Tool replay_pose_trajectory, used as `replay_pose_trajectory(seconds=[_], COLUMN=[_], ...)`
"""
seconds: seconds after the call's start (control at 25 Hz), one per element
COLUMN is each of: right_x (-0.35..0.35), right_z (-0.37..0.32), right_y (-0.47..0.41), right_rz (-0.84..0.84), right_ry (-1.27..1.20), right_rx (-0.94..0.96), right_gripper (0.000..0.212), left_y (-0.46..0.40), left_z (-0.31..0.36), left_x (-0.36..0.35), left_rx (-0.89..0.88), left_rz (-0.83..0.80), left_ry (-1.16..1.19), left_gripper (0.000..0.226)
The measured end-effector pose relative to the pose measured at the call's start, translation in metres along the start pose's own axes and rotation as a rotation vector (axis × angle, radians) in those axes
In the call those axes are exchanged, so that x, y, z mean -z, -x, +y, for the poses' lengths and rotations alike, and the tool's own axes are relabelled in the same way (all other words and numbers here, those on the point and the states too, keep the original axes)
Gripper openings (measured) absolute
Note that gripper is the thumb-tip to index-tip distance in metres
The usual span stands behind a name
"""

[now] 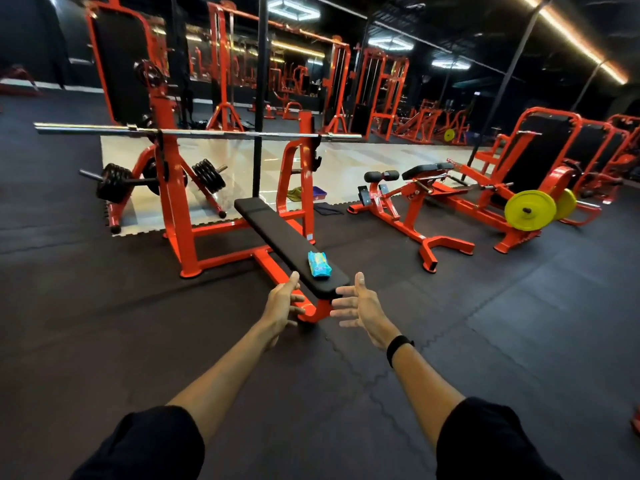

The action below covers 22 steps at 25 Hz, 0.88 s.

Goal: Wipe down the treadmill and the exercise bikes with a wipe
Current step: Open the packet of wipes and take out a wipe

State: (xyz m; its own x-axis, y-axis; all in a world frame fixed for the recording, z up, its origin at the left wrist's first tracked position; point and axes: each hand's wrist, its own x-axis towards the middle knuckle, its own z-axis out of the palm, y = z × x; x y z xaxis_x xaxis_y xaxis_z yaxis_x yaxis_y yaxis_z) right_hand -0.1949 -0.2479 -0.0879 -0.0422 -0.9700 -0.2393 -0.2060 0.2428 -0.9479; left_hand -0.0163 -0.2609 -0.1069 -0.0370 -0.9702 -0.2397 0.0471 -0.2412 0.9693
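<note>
A blue pack of wipes (319, 265) lies on the near end of a black padded bench (277, 233) with an orange frame. My left hand (281, 304) is stretched out just left of the bench's near end, fingers straight and holding nothing. My right hand (357, 303) reaches out to the right of the bench end, fingers spread, palm facing left, also holding nothing. Both hands are short of the pack and apart from it. A black band sits on my right wrist. No treadmill or exercise bike is in view.
A steel barbell (194, 132) rests on the bench's orange rack, with black plates (114, 183) stored at its left. An orange back-extension machine (408, 206) and a lever machine with yellow plates (530, 210) stand to the right. Black rubber mat flooring (519, 323) surrounds me.
</note>
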Motion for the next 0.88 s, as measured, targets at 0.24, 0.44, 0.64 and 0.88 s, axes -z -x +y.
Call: replay_pose_trajectory(seconds=[0.24, 0.44, 0.64, 0.88], right_x=[0.009, 0.026, 0.035, 0.060], right_z=[-0.016, -0.009, -0.007, -0.030], right_y=[-0.113, -0.181, -0.259, -0.388], right_rz=[0.095, 0.147, 0.126, 0.132], right_ry=[-0.010, -0.018, 0.002, -0.097], right_rx=[-0.084, -0.148, -0.152, -0.135], right_gripper=[0.071, 0.063, 0.053, 0.053], left_y=[-0.117, -0.198, -0.279, -0.396], left_z=[0.012, 0.003, 0.002, 0.042], left_x=[-0.001, -0.013, -0.029, -0.049], left_rx=[0.090, 0.163, 0.182, 0.163], left_rz=[-0.013, -0.053, -0.078, -0.061], left_ry=[0.061, 0.064, 0.043, 0.010], left_gripper=[0.039, 0.038, 0.042, 0.041])
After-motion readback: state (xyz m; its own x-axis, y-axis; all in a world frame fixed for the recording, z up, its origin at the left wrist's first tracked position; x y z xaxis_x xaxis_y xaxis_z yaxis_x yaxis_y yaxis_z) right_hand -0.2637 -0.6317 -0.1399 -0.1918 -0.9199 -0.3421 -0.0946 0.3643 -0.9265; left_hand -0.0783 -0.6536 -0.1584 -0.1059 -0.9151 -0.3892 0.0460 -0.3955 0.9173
